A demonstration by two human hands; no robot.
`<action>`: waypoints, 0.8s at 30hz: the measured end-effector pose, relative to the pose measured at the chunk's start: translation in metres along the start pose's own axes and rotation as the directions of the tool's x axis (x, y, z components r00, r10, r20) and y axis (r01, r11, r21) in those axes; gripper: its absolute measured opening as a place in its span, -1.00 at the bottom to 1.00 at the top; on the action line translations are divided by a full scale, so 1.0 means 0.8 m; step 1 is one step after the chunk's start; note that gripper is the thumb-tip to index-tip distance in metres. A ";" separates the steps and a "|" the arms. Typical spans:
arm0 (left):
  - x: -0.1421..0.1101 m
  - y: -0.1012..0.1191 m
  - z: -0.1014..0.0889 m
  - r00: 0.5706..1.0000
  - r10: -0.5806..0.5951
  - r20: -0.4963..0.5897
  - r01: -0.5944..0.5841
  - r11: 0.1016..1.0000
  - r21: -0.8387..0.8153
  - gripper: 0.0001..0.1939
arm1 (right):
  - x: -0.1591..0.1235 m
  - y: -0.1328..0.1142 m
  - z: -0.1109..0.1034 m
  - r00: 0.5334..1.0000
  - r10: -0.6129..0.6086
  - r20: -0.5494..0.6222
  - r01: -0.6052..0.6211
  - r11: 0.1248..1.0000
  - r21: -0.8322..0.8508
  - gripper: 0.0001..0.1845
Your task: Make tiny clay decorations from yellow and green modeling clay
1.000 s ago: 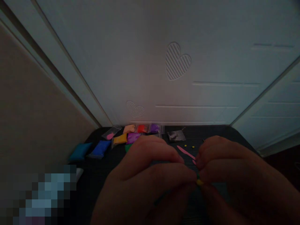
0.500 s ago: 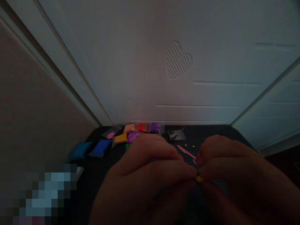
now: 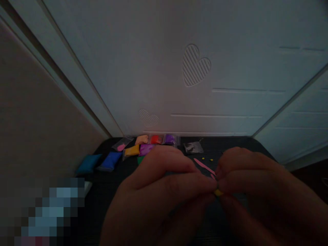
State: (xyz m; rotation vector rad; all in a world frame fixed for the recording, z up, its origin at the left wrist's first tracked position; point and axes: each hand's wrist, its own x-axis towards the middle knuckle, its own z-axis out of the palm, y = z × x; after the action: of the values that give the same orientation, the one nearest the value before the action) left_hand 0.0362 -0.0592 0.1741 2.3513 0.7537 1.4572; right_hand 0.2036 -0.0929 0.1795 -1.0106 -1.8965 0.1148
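Close to the camera, a small piece of yellow clay (image 3: 218, 193) sits between the fingertips of both hands. My left hand (image 3: 159, 194) pinches it from the left with thumb and forefinger, the other fingers curled. From the right, my right hand (image 3: 261, 191) pinches the same piece, its fingertips meeting those of the left. Most of the clay is hidden by the fingers. Just beyond the right fingertips, a pink plastic modelling knife (image 3: 203, 165) lies on the dark table (image 3: 102, 194). Two tiny yellow bits (image 3: 211, 160) rest behind it.
Several bagged clay packets stand at the back left, among them a teal packet (image 3: 89, 164), a blue packet (image 3: 110, 161), an orange-yellow packet (image 3: 131, 150) and a red packet (image 3: 155, 139). A grey packet (image 3: 193, 147) lies farther right. Behind the table rises a white panel (image 3: 159, 68).
The fingertips have shifted slightly against each other, and a bit of green seen above the yellow clay is now covered. Both hands keep their pinch; the things on the table have not moved.
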 end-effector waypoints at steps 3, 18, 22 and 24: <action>0.001 0.001 0.000 1.000 0.001 -0.003 -0.001 1.000 -0.016 -0.89 | 0.002 -0.002 0.000 1.000 -0.004 -0.014 0.004 1.000 -0.003 -0.93; -0.002 0.002 0.002 0.999 -0.044 -0.020 0.043 0.998 -0.055 -0.88 | -0.002 -0.001 0.000 0.998 0.010 -0.066 -0.009 1.000 0.025 -0.90; -0.003 0.002 0.002 0.999 -0.038 -0.024 0.036 0.998 -0.057 -0.88 | -0.001 0.000 0.000 0.998 -0.014 -0.064 0.014 1.000 0.007 -0.91; -0.003 0.002 0.002 0.999 -0.035 -0.019 0.033 0.998 -0.059 -0.88 | 0.000 0.000 0.000 0.997 -0.023 -0.067 0.023 1.000 0.004 -0.89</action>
State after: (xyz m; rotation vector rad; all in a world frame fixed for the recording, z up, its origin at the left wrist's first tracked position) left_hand 0.0367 -0.0619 0.1721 2.2731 0.7424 1.4706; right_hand 0.2039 -0.0931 0.1794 -0.9772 -1.8452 0.0712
